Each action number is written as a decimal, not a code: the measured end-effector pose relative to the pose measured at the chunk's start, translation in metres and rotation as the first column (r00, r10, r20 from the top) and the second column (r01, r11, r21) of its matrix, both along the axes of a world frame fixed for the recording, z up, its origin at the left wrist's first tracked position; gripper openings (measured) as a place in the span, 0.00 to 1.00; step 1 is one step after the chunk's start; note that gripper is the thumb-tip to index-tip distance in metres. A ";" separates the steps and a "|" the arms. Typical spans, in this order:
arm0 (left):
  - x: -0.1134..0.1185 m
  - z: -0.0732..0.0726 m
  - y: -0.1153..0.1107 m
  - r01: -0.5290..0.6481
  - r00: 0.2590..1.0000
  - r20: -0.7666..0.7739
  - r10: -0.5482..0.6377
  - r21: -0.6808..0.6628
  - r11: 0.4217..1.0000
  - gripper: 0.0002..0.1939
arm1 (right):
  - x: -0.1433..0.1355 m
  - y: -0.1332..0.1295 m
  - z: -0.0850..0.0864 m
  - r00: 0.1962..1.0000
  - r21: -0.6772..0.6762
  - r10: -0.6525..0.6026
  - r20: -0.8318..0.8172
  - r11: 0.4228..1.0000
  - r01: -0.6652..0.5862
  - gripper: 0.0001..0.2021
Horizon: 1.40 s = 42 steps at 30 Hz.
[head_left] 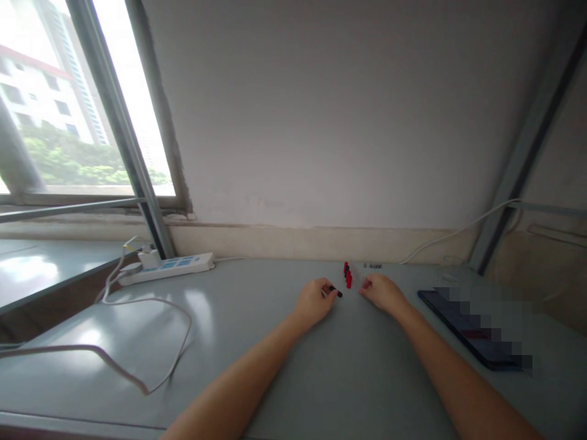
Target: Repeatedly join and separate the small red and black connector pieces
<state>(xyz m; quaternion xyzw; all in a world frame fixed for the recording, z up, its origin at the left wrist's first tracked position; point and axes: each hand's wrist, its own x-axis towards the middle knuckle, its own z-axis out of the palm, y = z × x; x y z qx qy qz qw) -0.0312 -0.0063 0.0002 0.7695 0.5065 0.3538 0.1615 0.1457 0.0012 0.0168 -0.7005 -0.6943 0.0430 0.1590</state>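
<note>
My left hand (317, 300) pinches a small black piece (337, 292) that sticks out to the right of its fingertips. Just beyond it, several small red pieces (349, 280) with black parts among them stand in a row on the grey table (257, 360). To the right of that row, my right hand (380, 291) has its thumb and fingertips pressed together at the tabletop; whatever may be between them is too small to make out. Behind my right hand lie several tiny dark pieces (376, 266) near the wall.
A white power strip (183, 265) with plugs and a looping white cable (183, 348) occupies the left side. A dark tablet-like device (468, 330), partly pixelated, lies at the right. Metal posts (518, 146) rise at both sides beside the wall.
</note>
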 end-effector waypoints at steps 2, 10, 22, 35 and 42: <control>0.006 0.002 0.002 0.006 0.999 -0.040 -0.006 -0.005 1.000 0.10 | -0.001 0.001 -0.003 1.000 -0.011 -0.004 -0.005 1.000 0.004 0.07; 0.033 0.006 0.013 -0.035 0.986 -0.164 0.029 -0.030 0.999 0.10 | 0.001 0.005 -0.011 1.000 -0.015 0.020 -0.018 1.000 -0.020 0.07; 0.054 0.001 0.016 -0.131 0.940 -0.329 0.088 -0.111 0.985 0.10 | 0.002 0.007 -0.012 1.000 -0.021 0.019 0.022 1.000 -0.018 0.08; 0.044 0.005 0.002 0.069 0.887 -0.461 0.016 0.167 0.984 0.13 | 0.001 0.006 -0.012 0.998 -0.009 0.017 0.057 1.000 -0.017 0.10; 0.033 0.005 0.003 0.026 0.932 -0.361 0.015 0.110 0.994 0.11 | -0.002 0.003 -0.009 0.998 -0.019 0.015 0.068 1.000 -0.014 0.08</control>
